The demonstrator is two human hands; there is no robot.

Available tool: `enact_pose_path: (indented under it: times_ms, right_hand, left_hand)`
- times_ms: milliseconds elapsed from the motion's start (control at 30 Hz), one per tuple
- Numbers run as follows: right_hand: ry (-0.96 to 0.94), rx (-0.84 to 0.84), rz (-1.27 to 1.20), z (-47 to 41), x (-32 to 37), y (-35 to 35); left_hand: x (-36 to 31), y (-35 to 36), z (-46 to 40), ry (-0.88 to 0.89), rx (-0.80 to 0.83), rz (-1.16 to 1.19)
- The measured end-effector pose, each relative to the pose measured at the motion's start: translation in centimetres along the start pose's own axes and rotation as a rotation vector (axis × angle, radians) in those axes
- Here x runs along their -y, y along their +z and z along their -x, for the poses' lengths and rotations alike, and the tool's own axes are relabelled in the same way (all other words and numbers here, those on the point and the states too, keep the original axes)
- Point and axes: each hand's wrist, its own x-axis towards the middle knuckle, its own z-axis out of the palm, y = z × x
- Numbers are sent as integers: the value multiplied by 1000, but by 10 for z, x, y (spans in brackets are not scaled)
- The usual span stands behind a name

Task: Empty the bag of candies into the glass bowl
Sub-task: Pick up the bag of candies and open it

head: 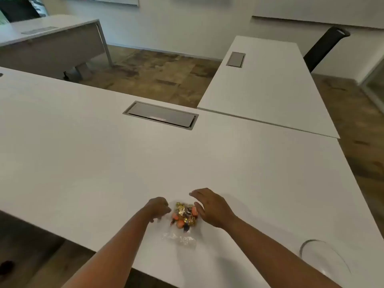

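while both hands flank the bag of candies (pixel 182 220), left hand (pixel 159 207) curled, right hand (pixel 209 206) spread.

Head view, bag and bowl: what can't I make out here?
- Glass bowl: transparent and faint; its inside is hard to read.
- Bag of candies: whether its mouth is open is unclear, as the clear plastic blurs against the table.
- Left hand: fingertips motion-blurred, so grip unclear.
- Right hand: whether it touches the bag is uncertain.

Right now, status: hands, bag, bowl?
Left hand and right hand flank the candy bag, neither clearly gripping. Bag lying on table. Glass bowl right, empty. Path clear.
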Motion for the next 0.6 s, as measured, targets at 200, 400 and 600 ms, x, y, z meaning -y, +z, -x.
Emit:
enact_pose_path:
  times_ms: [200, 400, 600]
  right_hand:
    - [104, 244, 2, 0, 5, 22]
    - [162, 276, -72, 2, 6, 25]
    - [180, 225, -166, 2, 7, 16]
  left_hand:
    - [10, 8, 0, -112, 205, 107]
    - [8, 17, -1, -127, 266, 146]
    - [7, 17, -3, -72, 226, 456]
